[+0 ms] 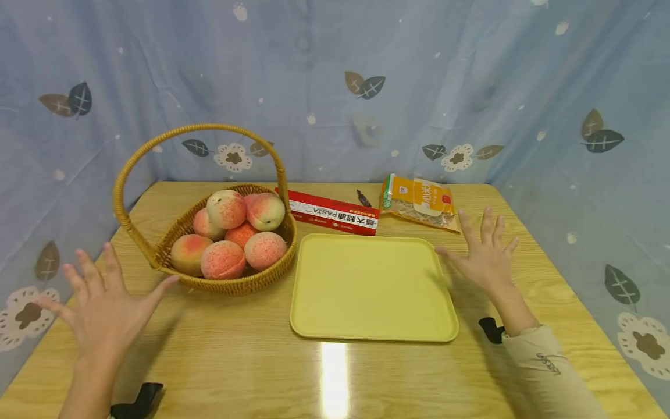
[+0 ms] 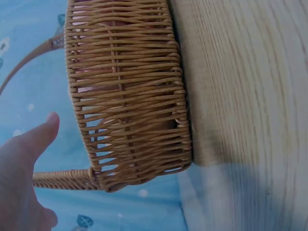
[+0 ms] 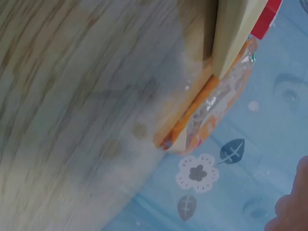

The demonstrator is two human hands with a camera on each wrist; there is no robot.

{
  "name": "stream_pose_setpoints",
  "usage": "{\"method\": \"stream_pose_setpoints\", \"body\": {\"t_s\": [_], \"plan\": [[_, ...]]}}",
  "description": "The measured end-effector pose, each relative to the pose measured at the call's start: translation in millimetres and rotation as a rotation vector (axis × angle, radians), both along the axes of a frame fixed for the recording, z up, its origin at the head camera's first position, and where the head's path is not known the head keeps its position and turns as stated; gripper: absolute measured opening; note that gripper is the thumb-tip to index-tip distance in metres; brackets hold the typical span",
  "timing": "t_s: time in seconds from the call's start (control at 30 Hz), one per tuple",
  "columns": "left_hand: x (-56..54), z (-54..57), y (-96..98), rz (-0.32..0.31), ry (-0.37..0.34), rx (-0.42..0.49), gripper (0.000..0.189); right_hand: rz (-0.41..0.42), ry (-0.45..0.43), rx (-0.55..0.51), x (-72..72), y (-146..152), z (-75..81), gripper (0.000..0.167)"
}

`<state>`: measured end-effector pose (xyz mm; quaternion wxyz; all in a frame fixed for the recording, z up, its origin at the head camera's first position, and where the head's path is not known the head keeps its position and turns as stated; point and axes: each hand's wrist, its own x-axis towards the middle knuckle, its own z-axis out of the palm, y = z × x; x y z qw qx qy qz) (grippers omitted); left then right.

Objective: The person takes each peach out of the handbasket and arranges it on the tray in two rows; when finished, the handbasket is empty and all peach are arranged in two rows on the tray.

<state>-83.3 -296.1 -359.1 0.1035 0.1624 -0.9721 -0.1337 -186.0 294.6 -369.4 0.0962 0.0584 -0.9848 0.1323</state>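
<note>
My left hand [image 1: 104, 308] is spread wide above the table, just in front of a wicker basket [image 1: 235, 285] and holding nothing. Several peaches [image 1: 224, 260] fill that basket, whose tall handle arches over them. In the left wrist view my thumb points toward the basket's woven side [image 2: 130, 96]. The right hand [image 1: 485, 256], fingers also spread and nothing in them, hovers by the right edge of a yellow tray [image 1: 374, 288]. A flat, bare surface shows across the tray.
Behind the tray lie a red pasta box [image 1: 335, 214], a small dark wrapped piece [image 1: 363, 198] and an orange-and-clear food bag [image 1: 420, 202]. A blue patterned curtain [image 1: 314, 87] surrounds the wooden table [image 1: 235, 355] at the back and sides.
</note>
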Motion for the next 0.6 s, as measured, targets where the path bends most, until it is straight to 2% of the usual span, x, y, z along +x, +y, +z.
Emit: {"method": "stream_pose_setpoints", "body": {"t_s": [0.13,0.27,0.33,0.43,0.53,0.6], "plan": [[2.0,0.8,5.6,-0.008,-0.004,-0.028,0.125,0.038,-0.059,-0.016,-4.0,-15.0,2.8,0.097],[9.7,-2.1,29.5,-0.054,0.022,-0.011,0.125,0.127,-0.153,-0.079,-9.4,-49.7,15.0,0.094],[12.0,-3.1,46.4,-0.075,0.024,0.022,0.125,0.190,-0.174,-0.133,-12.1,-73.4,19.5,0.088],[10.5,-1.9,67.2,-0.086,-0.003,0.053,0.127,0.304,-0.142,-0.229,-14.9,-115.4,22.7,0.078],[5.6,-0.8,78.0,-0.093,-0.026,0.068,0.128,0.458,-0.113,-0.335,-17.7,-160.7,24.8,0.067],[3.2,-0.6,81.9,-0.095,-0.030,0.075,0.128,0.552,-0.131,-0.424,-19.3,-189.9,27.2,0.062]]}}
